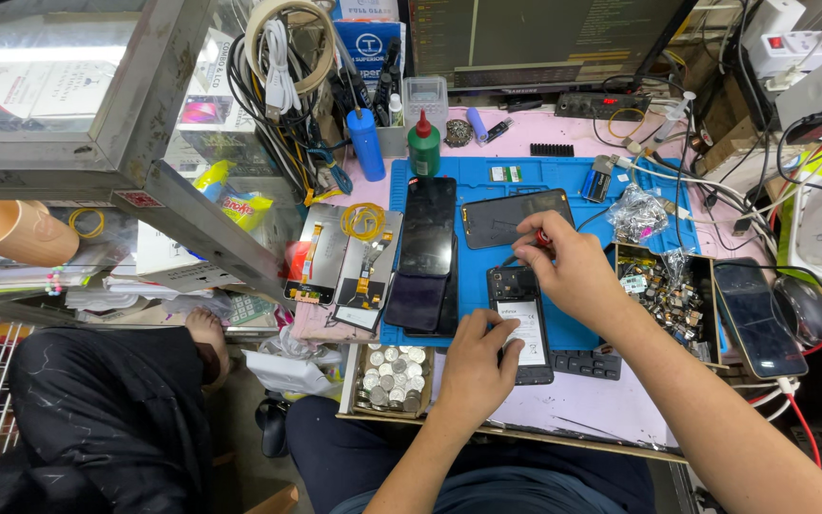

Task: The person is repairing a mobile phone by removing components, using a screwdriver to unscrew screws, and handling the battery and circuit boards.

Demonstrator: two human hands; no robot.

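An opened black phone (521,314) lies back-up on the blue work mat (563,181), its white-labelled battery showing. My left hand (476,366) presses down on the phone's lower end and steadies it. My right hand (566,265) grips a small red-handled screwdriver (540,239) with its tip over the phone's upper end near the camera. Several dark phones and screens (427,228) lie stacked on the mat just left of the opened phone.
A box of small metal parts (670,295) sits right of my right hand, and a tray of coins (390,379) is at the front edge. A green bottle (423,148) and blue tube (366,143) stand behind. Another phone (759,319) lies far right, among cables.
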